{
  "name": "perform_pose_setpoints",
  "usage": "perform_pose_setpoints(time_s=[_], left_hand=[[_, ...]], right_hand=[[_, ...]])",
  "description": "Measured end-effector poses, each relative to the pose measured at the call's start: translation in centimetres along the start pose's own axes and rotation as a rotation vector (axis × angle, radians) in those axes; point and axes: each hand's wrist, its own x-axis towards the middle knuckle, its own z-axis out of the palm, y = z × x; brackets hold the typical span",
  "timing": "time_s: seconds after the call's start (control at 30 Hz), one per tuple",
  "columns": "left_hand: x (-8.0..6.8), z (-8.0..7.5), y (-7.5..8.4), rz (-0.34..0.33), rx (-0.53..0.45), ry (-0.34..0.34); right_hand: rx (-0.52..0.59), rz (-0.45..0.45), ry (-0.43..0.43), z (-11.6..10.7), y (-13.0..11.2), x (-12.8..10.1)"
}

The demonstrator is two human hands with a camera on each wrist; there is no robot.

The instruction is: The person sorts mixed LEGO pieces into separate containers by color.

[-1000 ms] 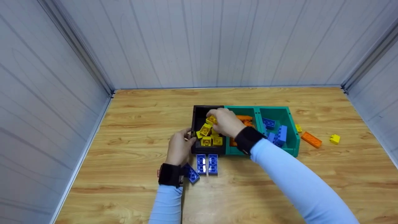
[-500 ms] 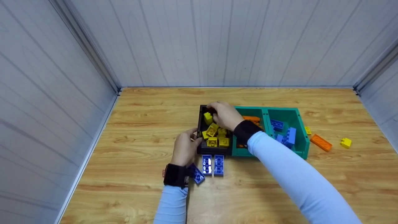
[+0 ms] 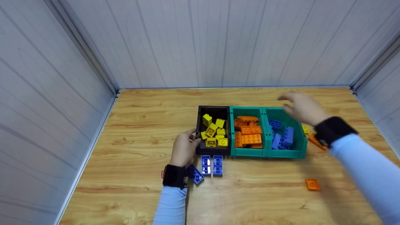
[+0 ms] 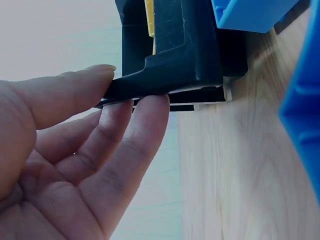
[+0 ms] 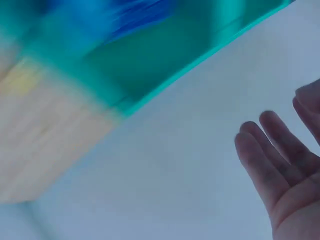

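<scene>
My left hand (image 3: pixel 182 148) grips the left side of a black bin (image 3: pixel 213 152); in the left wrist view the thumb lies over its rim (image 4: pixel 135 85) and fingers reach under. Several yellow toy bricks (image 3: pixel 211 130) lie in that bin. Joined to it are a middle green bin (image 3: pixel 248 153) with orange bricks (image 3: pixel 251 139) and a right green bin (image 3: pixel 284 153) with blue bricks (image 3: pixel 289 136). Above the right bin's far corner, my right hand (image 3: pixel 304 107) is blurred in the head view; its fingers look loosely extended and hold nothing in the right wrist view.
In front of the black bin lie three dark blue bricks (image 3: pixel 217 165), one beside my left wrist. Right of the bins are a yellow brick (image 3: pixel 305 129) and a long orange brick (image 3: pixel 315 142), partly covered by my wrist. A square orange brick (image 3: pixel 312 184) lies nearer.
My right hand has let go of a yellow brick in the black bin and swung right, over the right green bin. The left hand stays on the black bin.
</scene>
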Motion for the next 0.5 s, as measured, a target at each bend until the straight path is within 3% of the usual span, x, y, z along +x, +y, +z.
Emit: perform_pose_setpoints(time_s=[0.13, 0.27, 0.5], left_hand=[[0.1, -0.4, -0.4, 0.001, 0.01, 0.012], [0.1, -0.8, -0.8, -0.003, 0.009, 0.013], [0.2, -1.3, -1.3, -0.002, 0.014, 0.025]], right_hand=[[0.007, 0.109, -0.071, -0.9, 6.3, -3.3], [0.006, 0.195, -0.138, -0.3, 11.6, -6.5], [0.062, 0.295, -0.178, 2.7, 17.3, -10.2]])
